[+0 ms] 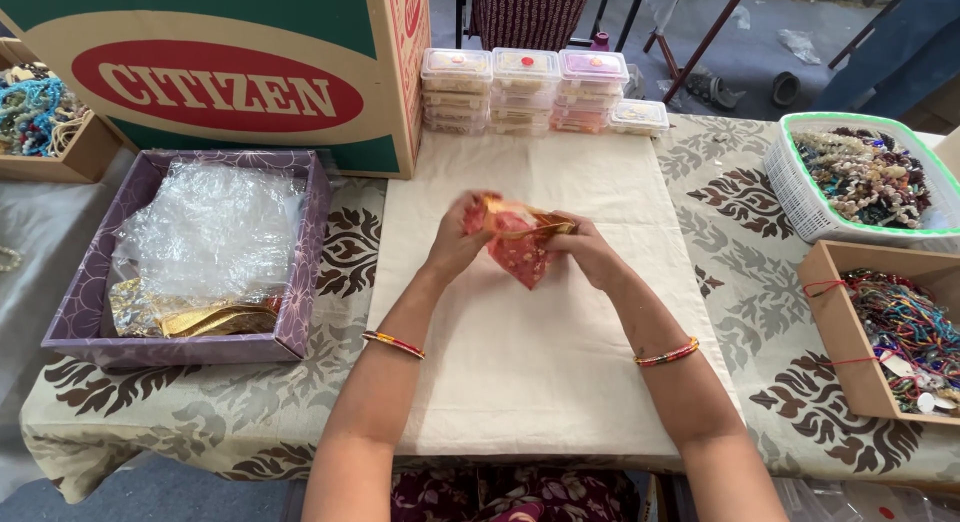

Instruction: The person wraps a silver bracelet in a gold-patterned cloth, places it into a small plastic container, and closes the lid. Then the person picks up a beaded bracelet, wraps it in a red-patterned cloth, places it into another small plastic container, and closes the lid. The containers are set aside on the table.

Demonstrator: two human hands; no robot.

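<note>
Looking down from the head camera: both hands meet over the cream cloth [540,382], a plain matte rectangle laid on the patterned tablecloth [350,252] with brown leaf motifs.

Left hand [455,244] fingers curled closed, pinching the left edge of a small red-and-gold pouch [517,244]. Right hand [590,250] likewise closed on the pouch's right edge. Pouch is sheer, shiny fabric, crumpled, lower corner hanging to a point; held above the cloth's middle, not touching it. One thin red-gold bangle on each wrist, two total.

Relative to the cream cloth:
- Far edge: stacks of clear plastic lidded boxes [525,90], rectangular, rounded corners. Three taller stacks side by side plus one lower stack [640,116] on the right. Boxes per stack too small to count.
- Far left: one large green cardboard carton [300,22] with a red oval on its face.
- Left: one purple floral box [300,272], open, holding crinkled clear plastic bags [210,232] and gold foil-like pieces [200,317]. Count unclear.
- Far left corner: one wooden tray [75,157] of blue and mixed beads.
- Right: one white mesh plastic basket [800,197] with green rim, full of shell-like bead strings.
- Right, nearer: one brown cardboard box [835,332] of multicoloured bead strands with red threads.
</note>
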